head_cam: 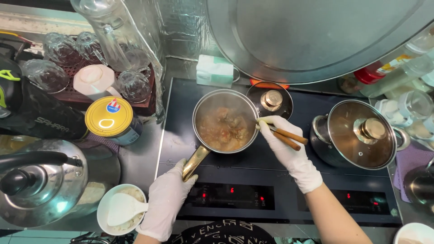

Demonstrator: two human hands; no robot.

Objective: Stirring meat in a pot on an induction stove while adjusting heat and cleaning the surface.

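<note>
Stirring step, by the look of it. Left hand (166, 199) clamped on brass handle (195, 162) of small saucepan (224, 120), sitting on left zone of black cooktop (271, 171). Right hand (285, 147) closed around chopsticks (282, 134), tips at pan rim. Stew steaming. Next probably calls for steady handle, tips dipped in gently. Lidded pot (359, 135) to right, rice bowl (121, 208) near left.

Saucepan (225, 120): we list one small steel pan, brass-coloured handle toward us, upright on the black cooktop, holding steaming brown stew. Chopsticks (284, 136): we list one wooden pair, tips at the pan's right rim.
</note>
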